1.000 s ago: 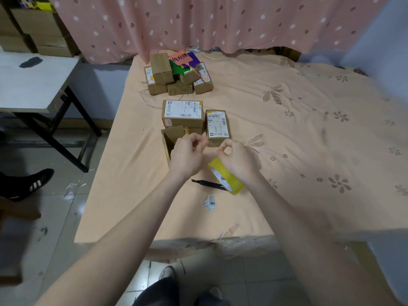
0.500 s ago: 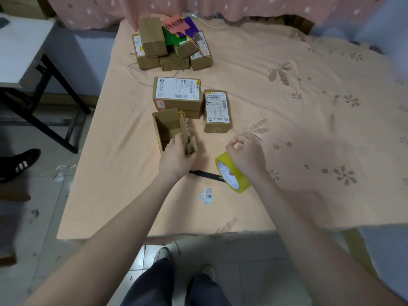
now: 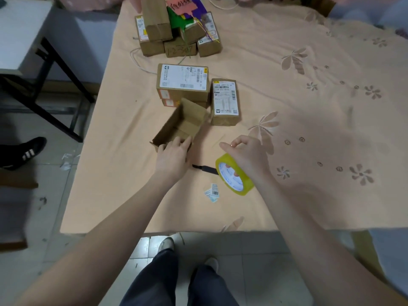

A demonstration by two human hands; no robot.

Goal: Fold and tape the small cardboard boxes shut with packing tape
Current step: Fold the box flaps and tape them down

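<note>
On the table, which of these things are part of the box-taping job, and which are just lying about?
Part of the job:
- open cardboard box, gripped by the left hand
- yellow tape roll, held by the right hand
- labelled boxes, already shut

Just lying about:
- black pen-like tool
- barcode sticker scraps
- white cable
- flowered tablecloth

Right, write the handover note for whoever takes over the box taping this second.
Left hand grips the near end of the open box, which lies tilted on the table.
Right hand holds the yellow tape roll.
Two labelled boxes sit closed just beyond; more are piled at the far edge.
Left: fold this box's flaps and tape it shut.
</note>
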